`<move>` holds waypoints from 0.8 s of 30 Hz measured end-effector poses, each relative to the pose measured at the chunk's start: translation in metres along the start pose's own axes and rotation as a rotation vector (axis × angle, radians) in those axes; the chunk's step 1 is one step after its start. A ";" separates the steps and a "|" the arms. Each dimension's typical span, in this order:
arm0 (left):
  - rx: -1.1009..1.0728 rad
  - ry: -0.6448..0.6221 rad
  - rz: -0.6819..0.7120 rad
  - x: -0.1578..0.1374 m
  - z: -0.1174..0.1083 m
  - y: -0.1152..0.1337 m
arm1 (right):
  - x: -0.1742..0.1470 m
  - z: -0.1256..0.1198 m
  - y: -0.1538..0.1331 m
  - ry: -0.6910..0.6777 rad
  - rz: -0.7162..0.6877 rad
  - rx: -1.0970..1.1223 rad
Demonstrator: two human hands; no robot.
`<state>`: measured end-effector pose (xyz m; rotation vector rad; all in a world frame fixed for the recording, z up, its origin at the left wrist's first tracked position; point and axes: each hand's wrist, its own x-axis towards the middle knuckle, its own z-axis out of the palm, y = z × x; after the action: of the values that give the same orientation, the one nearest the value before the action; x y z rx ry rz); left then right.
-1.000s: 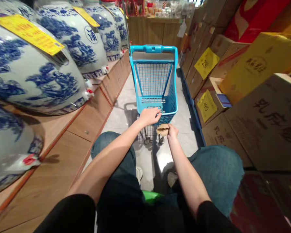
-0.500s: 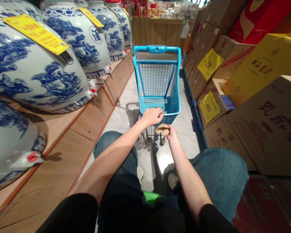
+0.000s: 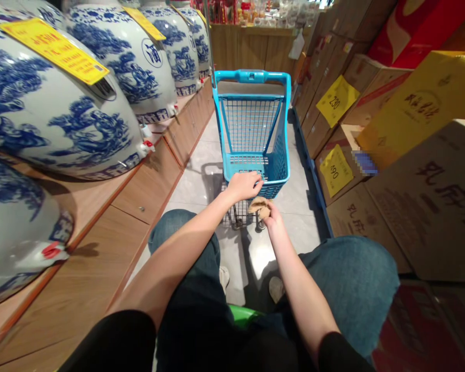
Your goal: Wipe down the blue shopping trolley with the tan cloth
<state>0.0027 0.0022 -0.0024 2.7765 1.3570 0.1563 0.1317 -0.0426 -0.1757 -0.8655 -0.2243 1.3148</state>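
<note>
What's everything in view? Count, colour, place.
Cart: 1, blue, centre
Crumpled item: 1, tan, below cart rim
Cabinets: several, brown, left
Jars: 6+, blue-white, atop cabinets
Tags: 3+, yellow, on jars
Taps: 3+, red, jar bases
Cartons: many, brown, right
Price cards: 2, yellow, on cartons
Yellow box: 1, yellow, right
Red boxes: 2+, red, right
Pallet: 1, blue, under cartons
Counter: 1, brown, back
Packages: many, mixed, on counter
Bag: 1, white, by counter
Green item: 1, green, bottom centre
Shoes: 2, pale, lower centre
Legs: 2, blue jeans, bottom
Sleeves: 2, black, bottom
Left hand: 1, bare, over cart rim
Right hand: 1, bare, holding crumpled item
</note>
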 end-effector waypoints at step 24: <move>-0.013 0.017 -0.013 0.000 -0.003 -0.006 | -0.035 0.010 -0.037 0.127 -0.717 -0.784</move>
<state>-0.0024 0.0058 -0.0003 2.7613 1.3724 0.1876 0.1435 -0.0696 -0.1336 -1.3483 -0.8978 0.4683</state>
